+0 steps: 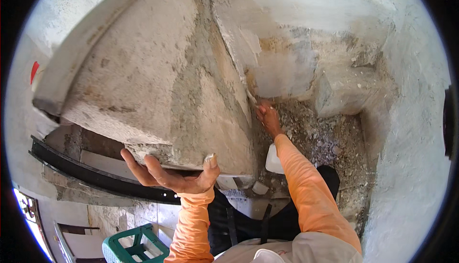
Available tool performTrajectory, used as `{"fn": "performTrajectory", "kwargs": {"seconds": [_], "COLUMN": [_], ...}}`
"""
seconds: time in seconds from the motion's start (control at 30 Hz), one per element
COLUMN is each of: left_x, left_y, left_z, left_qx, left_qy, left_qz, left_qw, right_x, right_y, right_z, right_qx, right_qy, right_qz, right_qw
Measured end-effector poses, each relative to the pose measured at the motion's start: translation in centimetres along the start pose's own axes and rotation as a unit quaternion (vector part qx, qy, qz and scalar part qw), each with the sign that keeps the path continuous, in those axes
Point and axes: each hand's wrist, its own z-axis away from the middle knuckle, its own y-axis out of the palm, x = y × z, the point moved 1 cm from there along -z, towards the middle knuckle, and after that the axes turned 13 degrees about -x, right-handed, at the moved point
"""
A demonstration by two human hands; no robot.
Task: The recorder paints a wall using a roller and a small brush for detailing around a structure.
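Note:
My left hand [179, 177] is palm up with its fingers spread, at the lower edge of a plastered concrete slab [143, 80]. Nothing lies in its palm; pale residue marks the thumb. Whether the fingers press on the edge is unclear. Deep in the corner, my right hand [267, 117] has curled fingers against the joint where the slab meets the back wall [287, 72]. A thin whitish strip [252, 97] meets its fingertips; I cannot tell whether it is a held tool or filler in the joint.
Rubble [322, 141] covers the recess floor. A white plastic container [274, 159] stands beneath my right forearm. A concrete block [344, 90] juts out at the right. A black metal channel [104, 180] runs below the slab. A green plastic stool [138, 243] is at lower left.

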Motion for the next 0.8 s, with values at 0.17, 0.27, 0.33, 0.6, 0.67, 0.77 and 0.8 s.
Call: {"fn": "performTrajectory", "kwargs": {"seconds": [0.17,0.27,0.33,0.6,0.67,0.77,0.8], "left_x": [0.0,0.3,0.3,0.4,-0.1,0.3,0.4], "left_y": [-0.3,-0.9,-0.6,-0.4,0.0,-0.3,-0.5], "left_z": [0.3,0.3,0.3,0.1,0.1,0.2,0.2], "left_qx": [0.015,0.024,0.023,0.022,0.021,0.019,0.019], "left_qy": [-0.018,-0.016,-0.018,-0.028,-0.033,-0.030,-0.030], "left_qz": [0.013,-0.004,0.001,0.030,0.034,0.027,0.022], "left_qw": [1.000,1.000,1.000,0.999,0.999,0.999,0.999], "right_x": [3.3,10.8,14.6,23.5,18.1,11.4,10.0], "right_y": [-2.0,-4.9,-7.8,-15.9,-13.1,-8.2,-6.7], "right_z": [-3.8,-7.8,-11.2,-13.2,-11.8,-7.6,-6.5], "right_qx": [-0.049,-0.048,-0.062,-0.172,-0.152,-0.055,0.003], "right_qy": [-0.154,-0.229,-0.309,-0.475,-0.522,-0.507,-0.476], "right_qz": [-0.025,-0.039,-0.058,0.068,0.140,0.098,0.126], "right_qw": [0.987,0.971,0.947,0.860,0.827,0.854,0.870]}}
